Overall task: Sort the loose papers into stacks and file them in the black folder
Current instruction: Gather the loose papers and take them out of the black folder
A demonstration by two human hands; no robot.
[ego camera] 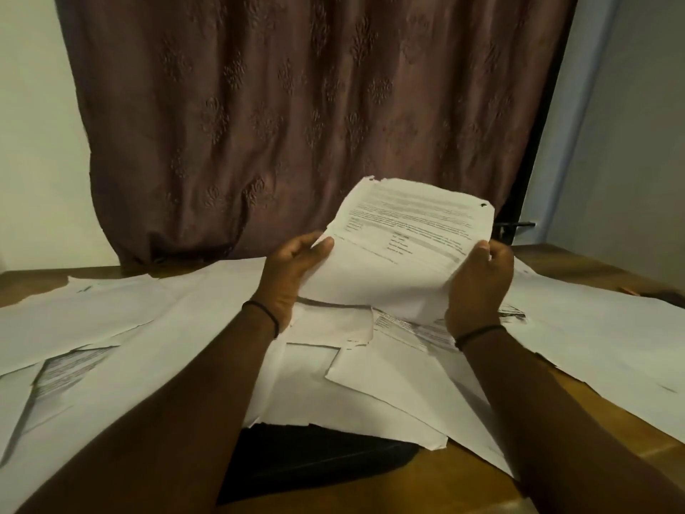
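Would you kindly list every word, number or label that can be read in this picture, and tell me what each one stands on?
No text here is legible.
held papers, gripped by the left hand and right hand: printed paragraphs and a short list, too blurred to read.
lower-left sheet: printed lines, too blurred to read.
sheet by the right wrist: printed lines, too small and blurred.
black folder: no label visible.

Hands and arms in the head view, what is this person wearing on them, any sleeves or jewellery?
The left forearm and right forearm are bare, no sleeve in view. The left hand has a thin black band at its wrist, and the right hand a matching band. No gloves, watch or rings show.
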